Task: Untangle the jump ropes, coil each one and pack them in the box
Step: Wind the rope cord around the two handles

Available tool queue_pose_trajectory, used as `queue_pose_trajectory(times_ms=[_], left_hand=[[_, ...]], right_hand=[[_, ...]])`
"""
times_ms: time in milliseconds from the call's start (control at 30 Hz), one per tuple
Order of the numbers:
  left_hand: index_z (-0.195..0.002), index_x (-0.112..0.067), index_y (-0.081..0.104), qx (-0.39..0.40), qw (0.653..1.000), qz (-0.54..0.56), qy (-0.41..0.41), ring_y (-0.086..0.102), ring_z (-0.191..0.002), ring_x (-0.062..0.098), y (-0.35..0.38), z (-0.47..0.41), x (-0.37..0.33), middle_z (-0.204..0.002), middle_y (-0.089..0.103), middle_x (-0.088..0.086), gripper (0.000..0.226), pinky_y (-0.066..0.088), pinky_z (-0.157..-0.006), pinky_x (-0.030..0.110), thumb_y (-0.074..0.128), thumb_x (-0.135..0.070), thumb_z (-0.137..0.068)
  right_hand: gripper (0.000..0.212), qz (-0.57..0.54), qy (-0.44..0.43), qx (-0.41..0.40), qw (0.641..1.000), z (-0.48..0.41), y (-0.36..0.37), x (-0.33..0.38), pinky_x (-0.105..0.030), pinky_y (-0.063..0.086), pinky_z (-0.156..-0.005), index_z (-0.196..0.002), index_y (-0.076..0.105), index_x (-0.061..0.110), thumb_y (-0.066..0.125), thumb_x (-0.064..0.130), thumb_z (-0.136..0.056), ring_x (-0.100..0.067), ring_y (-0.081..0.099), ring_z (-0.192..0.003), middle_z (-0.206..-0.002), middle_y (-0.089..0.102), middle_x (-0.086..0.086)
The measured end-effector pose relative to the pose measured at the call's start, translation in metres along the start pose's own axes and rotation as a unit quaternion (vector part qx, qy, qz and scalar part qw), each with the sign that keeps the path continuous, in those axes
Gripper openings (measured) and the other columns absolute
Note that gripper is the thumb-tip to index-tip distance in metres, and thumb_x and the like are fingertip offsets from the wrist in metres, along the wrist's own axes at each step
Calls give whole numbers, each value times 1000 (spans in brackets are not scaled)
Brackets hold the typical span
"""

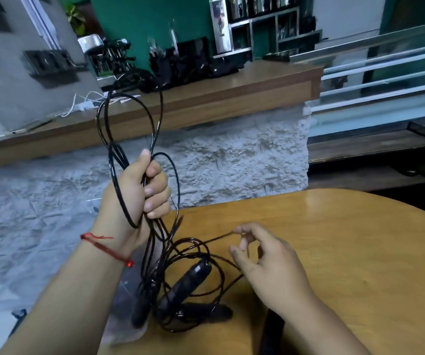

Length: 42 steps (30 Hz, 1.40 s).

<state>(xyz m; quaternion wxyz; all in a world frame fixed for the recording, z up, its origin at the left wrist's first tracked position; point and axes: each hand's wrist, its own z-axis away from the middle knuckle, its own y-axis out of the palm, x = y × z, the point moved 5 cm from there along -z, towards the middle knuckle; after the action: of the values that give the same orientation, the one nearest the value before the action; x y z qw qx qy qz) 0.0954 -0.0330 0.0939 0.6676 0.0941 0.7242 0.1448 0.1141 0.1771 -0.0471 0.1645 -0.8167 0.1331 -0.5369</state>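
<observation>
Left hand (139, 190) is gripping looped black jump ropes (110, 162) raised above the wooden table's (334, 239) near-left edge; right hand (267, 262) is pinching one strand (219, 238) over the table, beside handles (188, 280) lying on it.

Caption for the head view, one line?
The left hand grips raised loops of black jump ropes while the right hand pinches one strand beside tangled handles on the wooden table.
</observation>
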Motion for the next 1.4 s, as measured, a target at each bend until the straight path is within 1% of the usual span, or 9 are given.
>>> queue_pose_trajectory(times_ms=[167,333,500,633,800,967,1133,1267,1400], left_hand=[[-68,-23,39,-1,999,-29,30,18,-33,6,14,6,-10,-51,22,-6,48,15,-31,17,44,-47,-110],[-70,-24,36,4,997,-69,44,17,-36,8,24,13,-12,-53,23,-5,45,14,-34,17,49,-42,-109],[-69,-26,33,18,990,-121,74,14,-41,13,35,23,-19,-59,17,2,47,11,-40,22,51,-41,-109],[-72,-26,27,-25,982,-149,110,11,-46,16,21,31,-30,-65,11,8,46,8,-44,28,52,-34,-110],[-71,-28,36,-113,988,-49,94,15,-41,10,-11,37,-17,-55,20,-4,42,11,-40,19,52,-28,-110],[-68,-29,35,-99,993,-26,62,13,-42,10,-21,39,-1,-57,19,-4,44,5,-43,26,49,-31,-110],[-73,-23,44,-81,997,-5,-16,21,-36,7,-30,42,24,-54,29,-6,37,17,-32,18,53,-27,-109],[-70,-20,57,-85,988,-128,-33,28,-41,11,-34,52,48,-55,32,-3,33,24,-42,22,65,-19,-103],[-78,-22,45,-46,985,-155,-51,24,-44,11,-35,59,66,-59,27,-4,33,29,-39,23,68,-11,-99]], right_hand=[[34,0,-5,101,995,5,15,38,-23,38,-59,-127,58,50,69,53,-95,-3,55,-61,-97,65,14],[55,163,-67,60,983,10,23,67,-30,49,-77,-136,52,51,51,78,-88,-9,63,-95,-114,50,19],[25,43,-24,24,998,-1,12,59,-37,49,-74,-98,73,35,62,57,-99,-8,60,-84,-91,57,13],[37,-108,44,62,991,-5,-3,54,-33,42,-68,-76,70,22,61,44,-104,-7,57,-67,-73,69,2],[36,-165,72,119,976,-4,-16,52,-26,47,-74,-85,78,12,60,35,-106,-11,67,-75,-85,79,-6],[34,-248,137,118,952,1,-18,43,-9,47,-77,-91,83,6,58,24,-107,-12,76,-95,-97,82,-4],[43,-183,109,101,972,-2,-17,35,-37,36,-78,-71,66,8,60,32,-106,-20,56,-77,-73,62,-8],[43,-166,66,138,974,-3,-22,41,-34,32,-69,-71,61,6,60,32,-106,-13,46,-68,-68,51,-2],[33,-138,13,165,977,-7,-22,51,-36,38,-75,-78,64,11,63,29,-105,-10,51,-74,-74,56,-2]])
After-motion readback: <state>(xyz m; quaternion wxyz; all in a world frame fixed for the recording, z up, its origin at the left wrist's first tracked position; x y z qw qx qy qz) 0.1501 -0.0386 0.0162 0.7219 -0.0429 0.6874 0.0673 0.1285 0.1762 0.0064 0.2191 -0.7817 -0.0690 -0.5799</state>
